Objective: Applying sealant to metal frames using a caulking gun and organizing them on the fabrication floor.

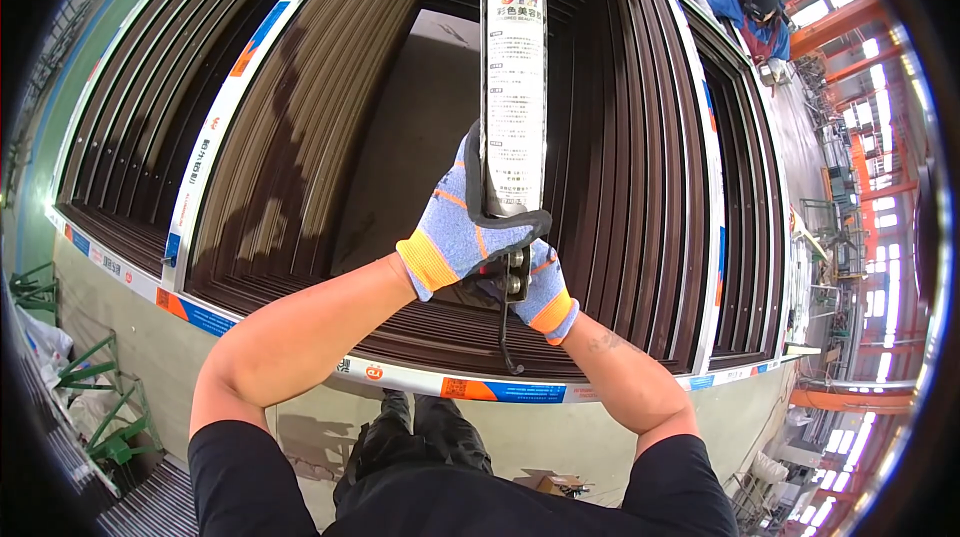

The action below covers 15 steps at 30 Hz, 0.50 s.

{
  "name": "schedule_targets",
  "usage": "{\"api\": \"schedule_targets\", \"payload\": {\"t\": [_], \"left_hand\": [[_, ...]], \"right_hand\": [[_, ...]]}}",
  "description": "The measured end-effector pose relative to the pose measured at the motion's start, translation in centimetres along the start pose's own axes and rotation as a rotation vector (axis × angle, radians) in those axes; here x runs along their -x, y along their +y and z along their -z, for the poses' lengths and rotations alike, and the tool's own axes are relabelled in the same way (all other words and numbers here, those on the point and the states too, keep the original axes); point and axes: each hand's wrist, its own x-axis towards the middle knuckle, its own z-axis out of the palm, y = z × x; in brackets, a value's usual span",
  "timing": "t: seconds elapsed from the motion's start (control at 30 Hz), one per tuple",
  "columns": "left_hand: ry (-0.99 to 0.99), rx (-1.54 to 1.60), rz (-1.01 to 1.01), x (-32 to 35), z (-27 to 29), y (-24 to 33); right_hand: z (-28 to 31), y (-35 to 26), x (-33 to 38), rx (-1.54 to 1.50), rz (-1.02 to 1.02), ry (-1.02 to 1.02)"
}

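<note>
A white sealant cartridge [515, 97] with a grey nozzle sits in a caulking gun [517, 277], held nearly upright in front of me with the nozzle pointing away. My left hand [465, 217], in a blue-grey glove with black palm and orange cuff, wraps round the lower end of the cartridge. Behind the gun's metal rear end, my right hand [545, 289] in a matching glove grips the handle; most of its fingers are hidden. The gun's black hooked rod [506, 342] hangs out toward me. Below lie nested dark brown metal frames [640, 197].
Silver-white outer frame bars [205, 162] with orange and blue film cross the stack. Another person [757, 17] in a dark cap and blue top works at far right. Green metal stands [110, 427] are at lower left. Orange beams [850, 400] line the hall's right.
</note>
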Motion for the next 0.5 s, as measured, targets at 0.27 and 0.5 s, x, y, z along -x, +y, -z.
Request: {"api": "schedule_targets", "payload": {"t": [0.27,0.5], "left_hand": [[0.000,-0.058,-0.010,-0.1,0.0,0.3],[-0.009,0.268,0.080,0.2,-0.1,1.0]], "right_hand": [[0.0,-0.1,-0.2,-0.354,-0.092,0.009],[-0.2,-1.0,0.3,0.540,0.094,-0.095]]}}
